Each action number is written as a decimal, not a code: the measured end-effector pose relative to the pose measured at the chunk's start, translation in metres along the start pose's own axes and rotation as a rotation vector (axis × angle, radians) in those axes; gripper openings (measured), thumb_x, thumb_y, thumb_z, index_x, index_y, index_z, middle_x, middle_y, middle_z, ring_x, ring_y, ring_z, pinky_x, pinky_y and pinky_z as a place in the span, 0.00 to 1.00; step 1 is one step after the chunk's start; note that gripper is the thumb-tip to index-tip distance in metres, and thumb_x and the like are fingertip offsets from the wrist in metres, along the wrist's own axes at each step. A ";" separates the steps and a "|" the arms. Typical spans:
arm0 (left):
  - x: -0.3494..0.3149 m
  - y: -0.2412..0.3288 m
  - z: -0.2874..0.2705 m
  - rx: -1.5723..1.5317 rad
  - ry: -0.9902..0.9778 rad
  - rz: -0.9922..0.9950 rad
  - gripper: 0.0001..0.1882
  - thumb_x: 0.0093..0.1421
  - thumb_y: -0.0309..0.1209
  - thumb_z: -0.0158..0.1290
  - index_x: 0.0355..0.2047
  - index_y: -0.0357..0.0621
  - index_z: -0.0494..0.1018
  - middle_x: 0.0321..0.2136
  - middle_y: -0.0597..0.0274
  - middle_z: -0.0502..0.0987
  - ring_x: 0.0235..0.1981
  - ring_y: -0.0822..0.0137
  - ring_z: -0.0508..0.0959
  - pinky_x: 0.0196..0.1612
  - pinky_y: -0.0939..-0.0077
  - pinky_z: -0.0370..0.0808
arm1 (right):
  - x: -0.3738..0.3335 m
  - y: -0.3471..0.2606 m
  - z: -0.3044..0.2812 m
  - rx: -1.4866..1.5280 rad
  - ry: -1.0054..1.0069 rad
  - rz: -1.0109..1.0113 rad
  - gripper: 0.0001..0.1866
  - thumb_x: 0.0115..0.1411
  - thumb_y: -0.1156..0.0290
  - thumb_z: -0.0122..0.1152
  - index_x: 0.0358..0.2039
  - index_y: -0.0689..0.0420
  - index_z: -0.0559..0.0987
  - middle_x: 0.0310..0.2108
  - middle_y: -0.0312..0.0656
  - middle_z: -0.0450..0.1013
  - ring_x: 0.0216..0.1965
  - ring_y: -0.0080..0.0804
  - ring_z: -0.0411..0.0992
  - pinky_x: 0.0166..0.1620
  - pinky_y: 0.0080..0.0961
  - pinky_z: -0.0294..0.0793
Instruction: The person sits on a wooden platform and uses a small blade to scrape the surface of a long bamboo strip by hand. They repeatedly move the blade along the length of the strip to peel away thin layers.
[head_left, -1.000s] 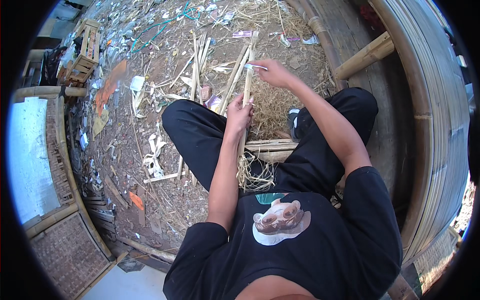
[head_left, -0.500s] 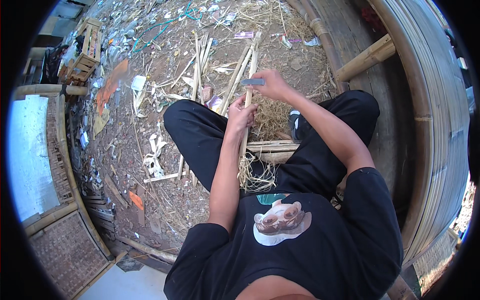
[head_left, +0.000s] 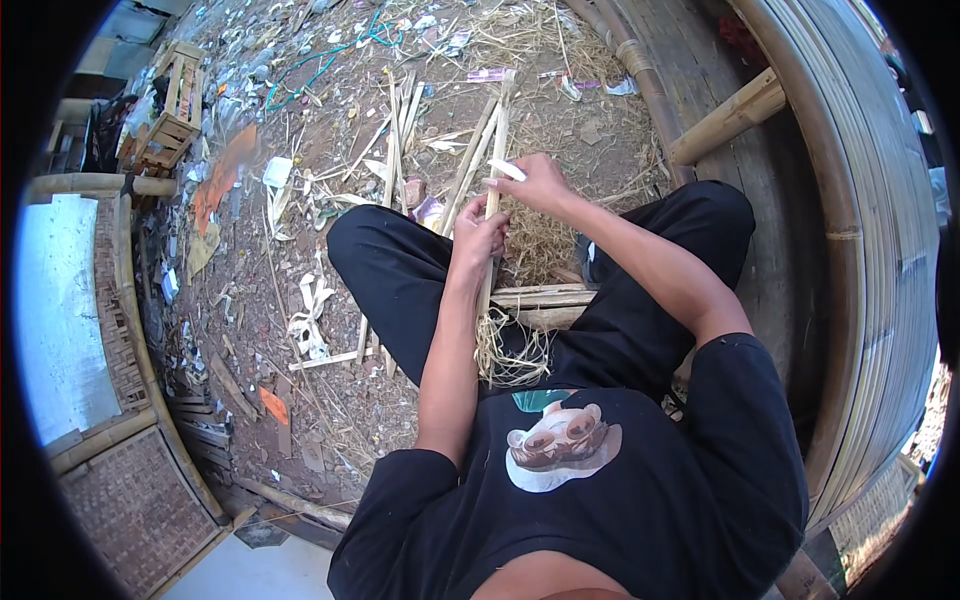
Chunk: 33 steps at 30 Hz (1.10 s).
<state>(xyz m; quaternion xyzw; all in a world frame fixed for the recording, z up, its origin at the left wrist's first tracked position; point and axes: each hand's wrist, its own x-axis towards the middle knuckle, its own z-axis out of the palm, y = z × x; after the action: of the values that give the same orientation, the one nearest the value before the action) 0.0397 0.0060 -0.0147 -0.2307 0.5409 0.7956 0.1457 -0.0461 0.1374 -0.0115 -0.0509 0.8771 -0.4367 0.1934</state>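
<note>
Between our bent knees, a long, pale bamboo strip point(head_left: 500, 135) slants up and away from our lap, its far end over the littered ground point(head_left: 330, 160). Our left hand point(head_left: 481, 236) grasps it below its middle, thumb and fingers wrapped about it. Just above, our right hand point(head_left: 541, 184) is clenched around a knife point(head_left: 508, 170), whose handle our fingers hide; its bright blade crosses the strip, though we cannot tell whether the edge touches it. Near the strip's lower end, a tangle of curled shavings point(head_left: 515, 355) lies against our black trousers point(head_left: 392, 275), just below some split wood point(head_left: 545, 297) set crosswise between our legs. Dry straw point(head_left: 545, 235) spreads beyond that wood, to the right of our left hand. More slats point(head_left: 470, 160) lie just left of the strip, and a slatted crate point(head_left: 168, 125) stands well apart at the upper left.
</note>
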 end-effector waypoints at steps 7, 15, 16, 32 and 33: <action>-0.002 0.003 0.004 0.008 0.004 -0.005 0.22 0.53 0.21 0.52 0.48 0.36 0.60 0.17 0.64 0.69 0.07 0.81 0.59 0.10 0.86 0.52 | 0.001 0.001 -0.002 0.092 -0.050 0.046 0.16 0.49 0.56 0.65 0.22 0.58 0.80 0.19 0.45 0.74 0.24 0.35 0.73 0.32 0.33 0.70; -0.003 0.004 0.006 -0.010 -0.010 -0.002 0.18 0.55 0.22 0.51 0.46 0.38 0.62 0.16 0.66 0.69 0.07 0.82 0.58 0.09 0.87 0.50 | 0.025 0.014 -0.030 -0.102 -0.020 -0.094 0.14 0.49 0.60 0.63 0.27 0.58 0.80 0.24 0.51 0.75 0.31 0.45 0.75 0.37 0.37 0.71; -0.003 0.004 0.005 -0.009 -0.011 0.000 0.18 0.55 0.22 0.51 0.46 0.38 0.62 0.16 0.66 0.69 0.07 0.82 0.58 0.09 0.87 0.50 | 0.024 0.017 -0.030 -0.186 0.115 -0.196 0.14 0.50 0.60 0.62 0.27 0.59 0.79 0.26 0.52 0.75 0.33 0.46 0.75 0.38 0.39 0.70; -0.009 0.006 0.006 -0.009 -0.069 -0.010 0.10 0.64 0.32 0.44 0.43 0.43 0.66 0.15 0.69 0.65 0.07 0.82 0.55 0.11 0.87 0.50 | 0.054 -0.005 -0.067 0.072 -0.079 -0.073 0.21 0.49 0.79 0.56 0.46 0.50 0.76 0.24 0.47 0.75 0.28 0.34 0.75 0.33 0.30 0.72; -0.010 0.006 0.006 -0.014 -0.075 -0.017 0.10 0.64 0.33 0.44 0.43 0.43 0.66 0.15 0.70 0.65 0.07 0.82 0.55 0.11 0.87 0.50 | 0.055 -0.004 -0.064 0.072 -0.080 -0.074 0.21 0.49 0.79 0.56 0.46 0.50 0.76 0.24 0.47 0.75 0.28 0.34 0.75 0.33 0.30 0.72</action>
<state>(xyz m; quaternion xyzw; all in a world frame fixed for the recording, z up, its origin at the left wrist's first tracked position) 0.0437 0.0095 -0.0024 -0.2066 0.5274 0.8062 0.1710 -0.1218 0.1683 0.0098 -0.0937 0.8498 -0.4726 0.2140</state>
